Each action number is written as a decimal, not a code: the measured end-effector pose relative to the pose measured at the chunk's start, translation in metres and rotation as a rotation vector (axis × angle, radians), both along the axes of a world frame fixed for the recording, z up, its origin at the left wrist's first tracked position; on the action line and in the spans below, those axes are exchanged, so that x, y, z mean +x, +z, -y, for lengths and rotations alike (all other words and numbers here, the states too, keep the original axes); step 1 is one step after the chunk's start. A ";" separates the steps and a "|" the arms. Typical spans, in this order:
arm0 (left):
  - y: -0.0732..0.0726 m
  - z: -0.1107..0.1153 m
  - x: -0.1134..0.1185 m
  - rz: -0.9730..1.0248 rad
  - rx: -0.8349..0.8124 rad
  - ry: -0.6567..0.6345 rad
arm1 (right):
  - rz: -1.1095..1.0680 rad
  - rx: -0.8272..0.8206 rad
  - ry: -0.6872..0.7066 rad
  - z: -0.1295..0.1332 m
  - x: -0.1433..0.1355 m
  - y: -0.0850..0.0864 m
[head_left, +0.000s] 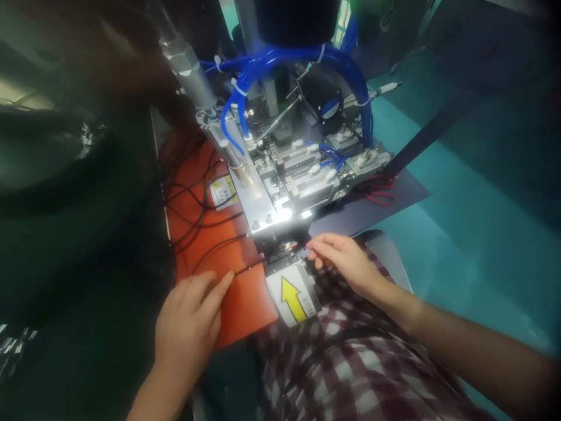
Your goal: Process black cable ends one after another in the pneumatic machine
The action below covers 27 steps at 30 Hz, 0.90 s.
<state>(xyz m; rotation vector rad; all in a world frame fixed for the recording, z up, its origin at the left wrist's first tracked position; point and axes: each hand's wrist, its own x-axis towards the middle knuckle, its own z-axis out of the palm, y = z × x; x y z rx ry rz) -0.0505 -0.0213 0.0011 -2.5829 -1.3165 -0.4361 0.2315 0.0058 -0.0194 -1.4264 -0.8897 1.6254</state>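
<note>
My left hand [190, 316] is over the orange sheet [245, 304], its fingers closed on a thin black cord [249, 267] that stretches right toward the machine's front. Near the cord's far end, my right hand [339, 257] is pinched, thumb against forefinger; whatever it holds is too small to make out. Between the hands sits a small metal fixture [289, 248] under the lit edge of the machine [293, 175]. Below it a white label with a yellow arrow [291, 295] points away from me.
Black cords [197, 216] lie looped on the orange sheet beside a warning label [223, 192]. Blue air tubes [280, 57] arch over the machine. A red cord [380, 193] hangs at its right. My checkered clothing [359, 374] is close below the fixture.
</note>
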 end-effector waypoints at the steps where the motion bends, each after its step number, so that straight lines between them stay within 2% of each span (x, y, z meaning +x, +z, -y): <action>1: 0.001 0.002 0.003 -0.018 0.003 0.029 | 0.012 -0.008 -0.005 0.004 0.004 0.000; 6: 0.000 0.018 0.022 -0.058 -0.048 0.188 | 0.100 -0.056 0.014 0.029 0.023 -0.009; 12: -0.011 0.029 0.035 -0.072 0.044 0.271 | 0.108 -0.143 0.050 0.065 0.047 -0.050; 16: -0.015 0.031 0.036 -0.045 0.048 0.312 | 0.122 -0.180 0.095 0.084 0.059 -0.072; 21: -0.014 0.031 0.037 -0.050 0.082 0.323 | 0.110 -0.194 0.123 0.088 0.059 -0.085; 27: -0.011 0.030 0.034 -0.048 0.107 0.330 | 0.067 -0.186 0.139 0.081 0.056 -0.089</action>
